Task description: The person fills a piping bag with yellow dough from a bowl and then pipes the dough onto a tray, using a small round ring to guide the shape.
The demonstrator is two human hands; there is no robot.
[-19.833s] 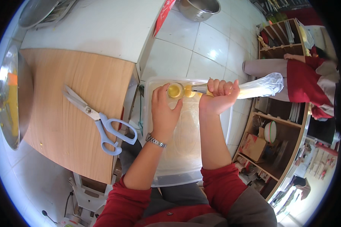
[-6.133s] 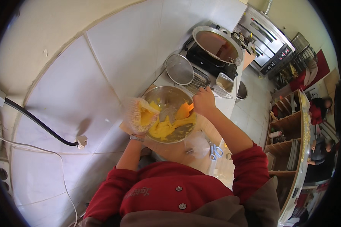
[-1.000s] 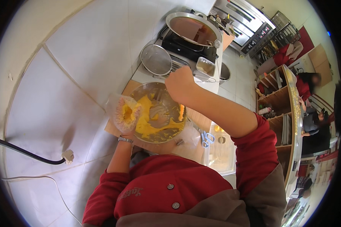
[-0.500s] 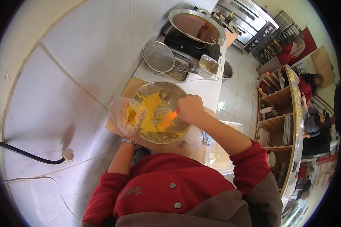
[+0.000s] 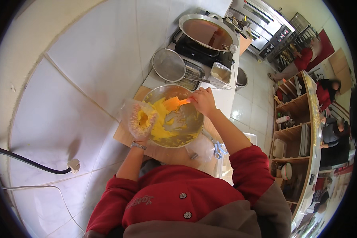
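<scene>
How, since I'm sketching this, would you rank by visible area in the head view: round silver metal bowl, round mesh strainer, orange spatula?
1. round silver bowl
2. round mesh strainer
3. orange spatula, handle partly hidden by the right hand

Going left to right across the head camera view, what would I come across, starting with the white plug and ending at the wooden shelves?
White plug → plastic bag with yellow filling → orange spatula → blue-handled scissors → metal pot on the floor → wooden shelves.
</scene>
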